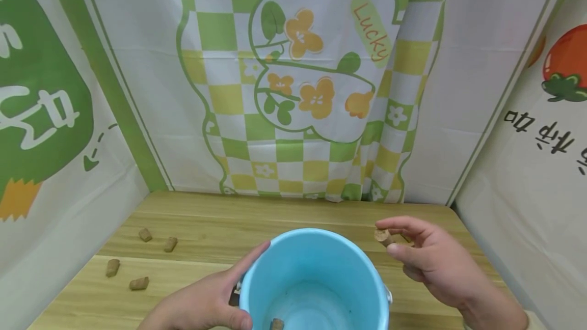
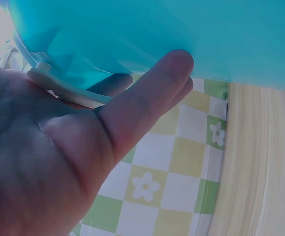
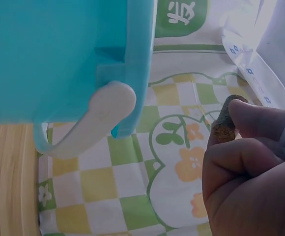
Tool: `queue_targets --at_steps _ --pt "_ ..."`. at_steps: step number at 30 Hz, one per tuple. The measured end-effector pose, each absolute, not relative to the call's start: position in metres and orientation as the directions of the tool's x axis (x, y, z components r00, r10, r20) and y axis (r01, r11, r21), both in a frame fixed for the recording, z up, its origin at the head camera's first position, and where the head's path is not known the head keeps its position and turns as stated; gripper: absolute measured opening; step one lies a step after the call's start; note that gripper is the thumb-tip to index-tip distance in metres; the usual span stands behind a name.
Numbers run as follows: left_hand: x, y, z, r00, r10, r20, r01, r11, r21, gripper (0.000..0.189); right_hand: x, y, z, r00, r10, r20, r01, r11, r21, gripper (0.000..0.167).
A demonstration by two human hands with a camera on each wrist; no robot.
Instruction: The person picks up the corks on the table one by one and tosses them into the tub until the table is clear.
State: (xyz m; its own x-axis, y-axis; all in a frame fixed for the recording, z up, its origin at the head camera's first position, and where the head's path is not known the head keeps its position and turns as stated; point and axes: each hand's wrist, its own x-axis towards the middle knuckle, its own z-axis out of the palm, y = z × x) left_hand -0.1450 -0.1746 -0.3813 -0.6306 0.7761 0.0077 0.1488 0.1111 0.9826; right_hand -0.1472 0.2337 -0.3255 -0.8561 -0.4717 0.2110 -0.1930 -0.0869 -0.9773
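Bucket (image 1: 312,258) of pale blue plastic, round-mouthed, stands on the light wood-grain desk (image 1: 206,248) between left hand (image 1: 208,294) and right hand (image 1: 440,261). Left: thumb and fingers extended, laid along the bucket's near side at rim and outer wall, not curled round it. Right: thumb and fingertips pinch a short brown cylindrical cork (image 1: 383,237), held just outside the rim. White plastic handle (image 3: 91,125) hangs on the bucket's side toward the right hand.

Progress, judged from layout: read as filling the bucket with corks, the work looks early. One brown cork stub (image 1: 277,324) lies inside, low down, just right of the left thumb; counted as done. Held cork not yet released. Left over: four loose brown corks (image 1: 145,235) (image 1: 170,244) (image 1: 112,268) (image 1: 139,283) on the desk, forward and left of the left hand, none touching another. A small brown patch behind the right fingers may be one more; too covered to be sure.
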Motion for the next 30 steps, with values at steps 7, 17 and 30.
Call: queue_targets --at_steps 7,17,30 --pt "-0.145 -0.174 -0.382 -0.626 0.780 0.005 0.135 0.103 0.985 0.110 -0.143 0.225 -0.314 -0.895 -0.438 0.088 -0.178 0.169 -0.969 0.031" --pt "-0.145 -0.175 -0.382 -0.633 0.774 -0.003 0.140 0.118 0.983 0.108 -0.140 0.211 -0.303 -0.914 -0.404 0.024 -0.179 0.350 -0.919 0.032" --pt "-0.146 -0.175 -0.382 -0.630 0.777 -0.010 0.125 0.115 0.985 0.109 -0.138 0.203 -0.296 -0.881 -0.468 0.072 -0.292 0.419 -0.859 0.030"
